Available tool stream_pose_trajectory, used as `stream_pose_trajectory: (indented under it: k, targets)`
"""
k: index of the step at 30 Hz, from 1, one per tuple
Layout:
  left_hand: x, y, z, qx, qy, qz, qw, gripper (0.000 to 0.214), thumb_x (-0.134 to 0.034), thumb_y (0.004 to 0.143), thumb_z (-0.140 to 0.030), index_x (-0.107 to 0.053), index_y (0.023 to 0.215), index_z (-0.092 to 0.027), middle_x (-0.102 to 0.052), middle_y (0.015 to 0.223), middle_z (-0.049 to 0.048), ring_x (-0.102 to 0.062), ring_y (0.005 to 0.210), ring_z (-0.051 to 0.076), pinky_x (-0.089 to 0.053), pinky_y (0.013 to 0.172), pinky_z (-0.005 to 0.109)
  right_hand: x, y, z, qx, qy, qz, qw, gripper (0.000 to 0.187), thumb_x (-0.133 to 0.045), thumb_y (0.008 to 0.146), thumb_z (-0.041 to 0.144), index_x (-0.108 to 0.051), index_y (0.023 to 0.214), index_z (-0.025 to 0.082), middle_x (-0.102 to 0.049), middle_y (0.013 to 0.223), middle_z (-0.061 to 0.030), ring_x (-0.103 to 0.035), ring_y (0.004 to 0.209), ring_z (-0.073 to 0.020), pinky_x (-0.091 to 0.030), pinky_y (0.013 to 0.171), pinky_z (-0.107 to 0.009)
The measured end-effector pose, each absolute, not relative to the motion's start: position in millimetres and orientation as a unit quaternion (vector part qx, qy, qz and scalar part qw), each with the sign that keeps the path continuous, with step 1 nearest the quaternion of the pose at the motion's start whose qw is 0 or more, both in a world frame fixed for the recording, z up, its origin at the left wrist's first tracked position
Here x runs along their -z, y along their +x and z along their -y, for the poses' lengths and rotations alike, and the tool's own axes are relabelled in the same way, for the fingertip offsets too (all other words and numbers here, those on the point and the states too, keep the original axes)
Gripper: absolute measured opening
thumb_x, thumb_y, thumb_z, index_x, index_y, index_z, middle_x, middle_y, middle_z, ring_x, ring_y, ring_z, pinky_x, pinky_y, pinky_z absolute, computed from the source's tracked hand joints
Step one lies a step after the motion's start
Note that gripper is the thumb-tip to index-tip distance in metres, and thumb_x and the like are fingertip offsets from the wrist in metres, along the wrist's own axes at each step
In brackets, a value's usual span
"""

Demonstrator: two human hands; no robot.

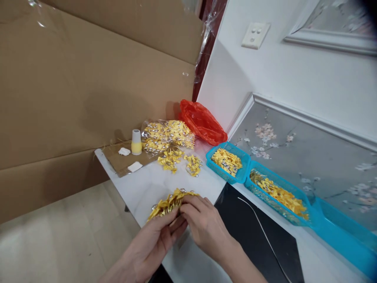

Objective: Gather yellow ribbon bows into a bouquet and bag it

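A curved bunch of yellow ribbon bows (172, 202) with shiny silver beads and gold ties is in both hands, above the white table (140, 194). My left hand (160, 236) supports it from below, thumb along its near side and fingers curled beneath. At the right end, the fingers of my right hand (203, 220) are pinched together on the bunch, touching the left fingertips. What lies right between the fingertips is hidden. Two small clusters of similar yellow bows (171, 159) rest on the table just beyond.
A clear bag of bows (167, 135), a red plastic bag (203, 122) and a grey-and-yellow cone-shaped spool (136, 142) stand at the back. Along the wall run blue baskets (246, 175) holding yellow pieces. A pale cord (265, 234) crosses a black mat (244, 239). Cardboard (88, 78) rises behind.
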State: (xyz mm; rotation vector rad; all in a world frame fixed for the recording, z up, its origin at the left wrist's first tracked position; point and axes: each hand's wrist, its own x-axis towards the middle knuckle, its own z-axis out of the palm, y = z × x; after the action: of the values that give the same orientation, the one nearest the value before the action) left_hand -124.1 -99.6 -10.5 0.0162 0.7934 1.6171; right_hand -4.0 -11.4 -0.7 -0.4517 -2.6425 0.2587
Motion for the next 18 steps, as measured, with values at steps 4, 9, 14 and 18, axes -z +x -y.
stream_pose_trajectory:
  k: [4,9,14,18]
  targets:
    - [15,-125,101,-0.688,0.027,-0.354,0.633,0.018,-0.063,0.080,-0.007,-0.068,0.096,-0.013,-0.071,0.101,0.0121,-0.067,0.089,0.020,-0.053,0.085,0.035,-2,-2,9,-0.102,-0.133,0.966,0.195,0.019,-0.046,0.088,0.009,-0.057,0.095,0.022,-0.061,0.113,-0.0028,-0.057,0.098,-0.0190,-0.042,0.080,-0.032]
    - [17,-125,101,-0.666,-0.009,-0.377,0.644,0.018,-0.066,0.078,-0.010,-0.068,0.095,-0.016,-0.070,0.095,0.0085,-0.066,0.080,0.017,-0.055,0.077,0.034,-7,-3,9,-0.090,-0.117,0.971,0.187,0.014,-0.048,0.090,0.013,-0.058,0.085,0.021,-0.063,0.108,-0.0017,-0.060,0.092,-0.0179,-0.043,0.074,-0.032]
    - [15,-125,102,-0.670,-0.025,-0.369,0.644,0.019,-0.067,0.077,-0.011,-0.068,0.095,-0.017,-0.069,0.091,0.0052,-0.066,0.074,0.015,-0.055,0.065,0.026,-8,3,5,-0.179,-0.114,0.948,0.238,0.016,-0.051,0.091,0.016,-0.064,0.092,0.025,-0.064,0.114,-0.0012,-0.061,0.101,-0.0160,-0.045,0.081,-0.031]
    - [12,-129,99,-0.672,-0.066,-0.367,0.640,0.010,-0.061,0.082,-0.009,-0.066,0.091,-0.008,-0.063,0.069,0.0036,-0.060,0.054,0.008,-0.047,0.042,0.015,-5,10,-4,-0.307,-0.150,0.899,0.274,0.018,-0.052,0.090,0.021,-0.069,0.095,0.026,-0.067,0.108,-0.0025,-0.061,0.101,-0.0167,-0.047,0.088,-0.031]
